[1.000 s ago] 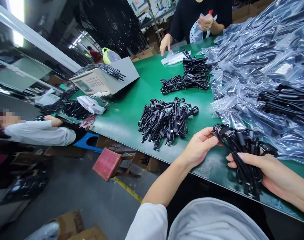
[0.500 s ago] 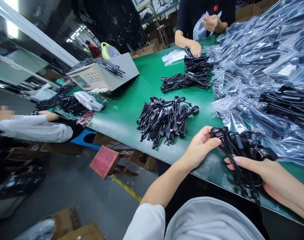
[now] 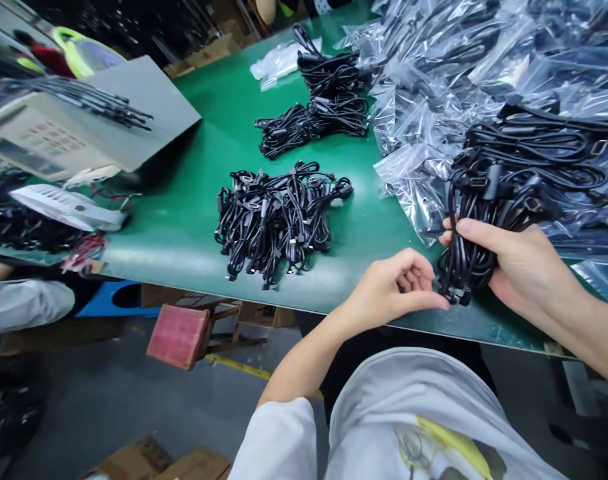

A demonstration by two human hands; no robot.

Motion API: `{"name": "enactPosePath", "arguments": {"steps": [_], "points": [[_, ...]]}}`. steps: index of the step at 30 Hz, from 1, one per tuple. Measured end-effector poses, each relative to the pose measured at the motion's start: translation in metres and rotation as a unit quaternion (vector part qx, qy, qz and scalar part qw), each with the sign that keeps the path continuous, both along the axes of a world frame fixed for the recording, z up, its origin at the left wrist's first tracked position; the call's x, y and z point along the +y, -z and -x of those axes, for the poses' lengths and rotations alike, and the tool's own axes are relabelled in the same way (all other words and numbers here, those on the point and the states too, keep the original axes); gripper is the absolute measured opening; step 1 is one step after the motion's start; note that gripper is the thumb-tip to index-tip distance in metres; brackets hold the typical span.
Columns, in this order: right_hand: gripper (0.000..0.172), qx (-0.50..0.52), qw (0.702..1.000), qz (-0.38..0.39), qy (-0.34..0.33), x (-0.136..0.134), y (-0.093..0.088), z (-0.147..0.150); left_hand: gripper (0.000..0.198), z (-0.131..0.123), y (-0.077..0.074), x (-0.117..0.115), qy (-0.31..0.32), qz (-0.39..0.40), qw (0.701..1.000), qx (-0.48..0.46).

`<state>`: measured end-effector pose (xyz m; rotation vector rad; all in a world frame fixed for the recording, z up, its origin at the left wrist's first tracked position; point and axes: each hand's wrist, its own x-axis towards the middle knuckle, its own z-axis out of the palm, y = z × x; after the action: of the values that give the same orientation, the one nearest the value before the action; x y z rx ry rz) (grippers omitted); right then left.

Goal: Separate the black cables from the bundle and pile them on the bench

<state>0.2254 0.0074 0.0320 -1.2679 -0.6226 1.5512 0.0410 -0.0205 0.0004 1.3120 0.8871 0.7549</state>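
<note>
My right hand [image 3: 521, 260] is closed around a bundle of black cables [image 3: 477, 227], thumb across its near side. The bundle hangs over the front edge of the green table, plugs pointing down. Beside its lower end is my left hand [image 3: 401, 287], fingers loosely curled with a gap to the outstretched thumb and nothing gripped between them. The thumb tip is by the plug ends; whether it touches them I cannot tell. To the left lies a pile of coiled black cables [image 3: 279, 220].
Further back lie more bundled cables [image 3: 329, 100] and a stack of clear plastic bags [image 3: 449, 67]. Loose long cables [image 3: 549, 147] rest on the bags. A beige machine [image 3: 84, 127] and a white device [image 3: 71, 207] stand left. A red stool [image 3: 179, 333] is below the table's edge [image 3: 264, 301].
The view has shifted right. My right hand has raised the cable bundle toward the bags. My left hand has let go of the bundle's upper end and moved to its lower end.
</note>
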Motion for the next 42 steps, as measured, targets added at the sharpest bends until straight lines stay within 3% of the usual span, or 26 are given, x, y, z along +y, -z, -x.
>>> {"name": "enactPosePath", "arguments": {"steps": [4, 9, 14, 22, 31, 42], "points": [[0.024, 0.026, 0.999, 0.005, 0.028, 0.004, -0.002, -0.005, 0.044, -0.013, -0.005, -0.009, -0.008, -0.038, 0.995, 0.09], [0.024, 0.009, 0.999, 0.015, 0.034, 0.005, 0.002, -0.007, 0.037, -0.015, 0.002, -0.012, -0.024, -0.079, 0.989, 0.123], [0.024, 0.007, 0.999, 0.0, 0.035, 0.006, 0.007, -0.007, 0.035, -0.012, 0.005, -0.012, -0.031, -0.089, 0.988, 0.126], [0.024, 0.01, 0.999, -0.011, 0.029, 0.006, 0.007, -0.006, 0.034, -0.013, 0.004, -0.013, -0.036, -0.041, 0.995, 0.085], [0.027, 0.026, 0.999, -0.015, 0.027, 0.006, 0.008, -0.007, 0.023, -0.011, 0.006, -0.015, -0.028, -0.06, 0.994, 0.086], [0.032, 0.023, 0.999, 0.003, 0.025, 0.008, 0.01, -0.01, 0.035, -0.011, 0.011, -0.017, -0.028, -0.072, 0.993, 0.089]]}}
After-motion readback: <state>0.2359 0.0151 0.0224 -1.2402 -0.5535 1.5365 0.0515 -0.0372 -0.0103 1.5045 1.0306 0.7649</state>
